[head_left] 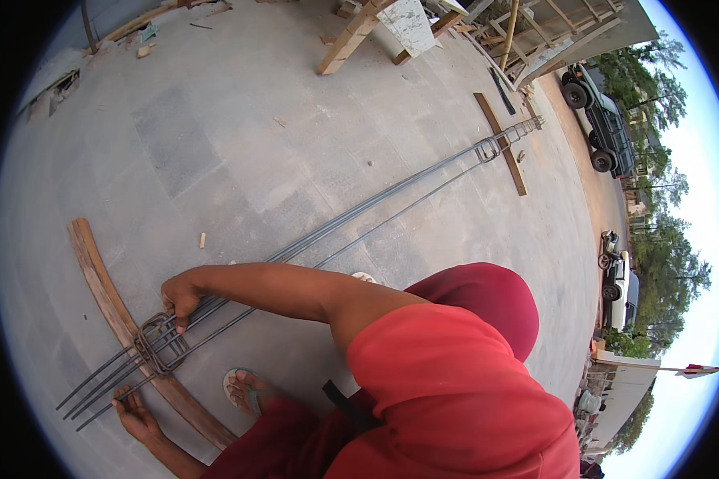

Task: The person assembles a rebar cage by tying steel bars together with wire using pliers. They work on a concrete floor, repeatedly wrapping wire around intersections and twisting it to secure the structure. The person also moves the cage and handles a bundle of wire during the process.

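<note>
Several long, thin steel rebar rods run across the floor from lower left to upper right. A cluster of bent square rebar stirrups sits around them near their lower-left ends. My right hand is closed over the rods just beside this cluster, thumb pointing down. Closer to the rod ends, my left hand has its fingertips pressed on the lowest rod from below. More stirrups encircle the rods at the far end.
A curved-looking wooden beam lies under the near rod ends, a wooden plank under the far ends. My sandalled foot is beside the rods. Wooden trestle legs stand at the top. Parked vehicles are beyond the concrete floor.
</note>
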`<action>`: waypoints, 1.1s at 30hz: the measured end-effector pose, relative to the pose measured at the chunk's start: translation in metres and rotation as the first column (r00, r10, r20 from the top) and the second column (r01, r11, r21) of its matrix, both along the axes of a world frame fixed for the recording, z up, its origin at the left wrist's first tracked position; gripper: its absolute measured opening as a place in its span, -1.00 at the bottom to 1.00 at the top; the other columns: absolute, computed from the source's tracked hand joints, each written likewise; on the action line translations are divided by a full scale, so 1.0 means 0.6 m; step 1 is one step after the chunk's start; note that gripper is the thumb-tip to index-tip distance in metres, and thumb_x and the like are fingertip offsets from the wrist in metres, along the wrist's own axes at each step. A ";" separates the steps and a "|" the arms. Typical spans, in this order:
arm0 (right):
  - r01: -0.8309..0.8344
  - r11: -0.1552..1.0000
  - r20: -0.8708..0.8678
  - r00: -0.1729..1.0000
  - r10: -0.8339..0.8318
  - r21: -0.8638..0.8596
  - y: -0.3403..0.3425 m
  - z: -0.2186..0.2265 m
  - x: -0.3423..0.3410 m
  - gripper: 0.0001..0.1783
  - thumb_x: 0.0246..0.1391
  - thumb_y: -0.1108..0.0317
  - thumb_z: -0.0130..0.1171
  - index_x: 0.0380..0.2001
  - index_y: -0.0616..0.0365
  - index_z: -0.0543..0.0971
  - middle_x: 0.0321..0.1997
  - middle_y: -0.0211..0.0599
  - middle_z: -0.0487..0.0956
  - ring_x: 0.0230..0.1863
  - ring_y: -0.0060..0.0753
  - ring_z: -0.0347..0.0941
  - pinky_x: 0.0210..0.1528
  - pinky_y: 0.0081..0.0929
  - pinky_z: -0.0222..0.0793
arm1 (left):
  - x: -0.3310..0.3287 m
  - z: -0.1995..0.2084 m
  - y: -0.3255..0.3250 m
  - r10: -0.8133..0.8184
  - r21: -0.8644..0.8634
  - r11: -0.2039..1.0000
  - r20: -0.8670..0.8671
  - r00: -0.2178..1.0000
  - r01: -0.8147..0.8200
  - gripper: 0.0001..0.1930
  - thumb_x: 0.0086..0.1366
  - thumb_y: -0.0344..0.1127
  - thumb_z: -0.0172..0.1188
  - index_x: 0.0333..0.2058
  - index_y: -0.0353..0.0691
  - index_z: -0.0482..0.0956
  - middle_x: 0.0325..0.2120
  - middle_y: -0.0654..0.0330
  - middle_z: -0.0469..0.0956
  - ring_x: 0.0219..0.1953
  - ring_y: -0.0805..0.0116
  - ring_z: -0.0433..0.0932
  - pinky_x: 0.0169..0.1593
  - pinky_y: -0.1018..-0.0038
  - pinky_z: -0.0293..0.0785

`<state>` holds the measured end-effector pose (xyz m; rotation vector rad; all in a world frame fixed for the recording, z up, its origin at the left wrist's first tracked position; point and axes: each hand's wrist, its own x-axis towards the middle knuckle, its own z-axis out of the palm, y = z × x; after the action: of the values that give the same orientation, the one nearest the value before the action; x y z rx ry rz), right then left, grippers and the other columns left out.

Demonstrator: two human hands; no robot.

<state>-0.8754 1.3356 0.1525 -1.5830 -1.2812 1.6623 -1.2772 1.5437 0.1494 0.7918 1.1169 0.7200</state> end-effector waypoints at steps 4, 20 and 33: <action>-0.001 1.000 0.006 1.000 0.001 -0.001 0.008 0.006 0.002 -0.51 -0.14 0.15 0.68 -0.15 0.19 0.81 -0.17 -0.20 0.79 -0.09 -0.23 0.64 0.01 -0.25 0.48 | -0.012 -0.010 0.018 0.038 0.006 0.999 -0.024 0.999 -0.038 -0.56 0.61 -0.06 0.10 0.10 -0.41 0.49 -0.03 0.00 0.58 0.12 0.12 0.52 0.35 0.12 0.38; -0.053 0.998 0.047 0.997 0.054 -0.027 0.000 0.027 0.015 -0.51 -0.11 0.17 0.66 -0.13 0.23 0.79 -0.16 -0.18 0.78 -0.08 -0.25 0.64 0.02 -0.23 0.49 | 0.024 0.017 -0.049 0.155 0.022 0.988 -0.053 0.986 -0.154 -0.52 0.63 -0.07 0.05 0.18 -0.45 0.41 -0.11 0.05 0.56 0.02 0.11 0.54 0.22 0.13 0.49; -0.062 0.992 -0.093 0.994 0.051 -0.113 0.008 0.080 0.004 -0.75 0.10 0.23 0.57 -0.47 0.08 0.68 -0.59 -0.63 0.44 -0.50 -0.60 0.20 -0.38 -0.43 0.16 | 0.105 0.127 -0.104 0.340 0.130 0.937 -0.129 0.932 -0.324 -0.76 0.58 -0.19 0.16 -0.15 -0.28 0.55 -0.38 0.16 0.58 -0.40 0.29 0.63 -0.27 0.34 0.65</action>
<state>-0.8731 1.3407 0.2003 -1.5305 -1.2141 1.8514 -1.2139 1.4812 0.2256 0.7635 1.3768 1.0246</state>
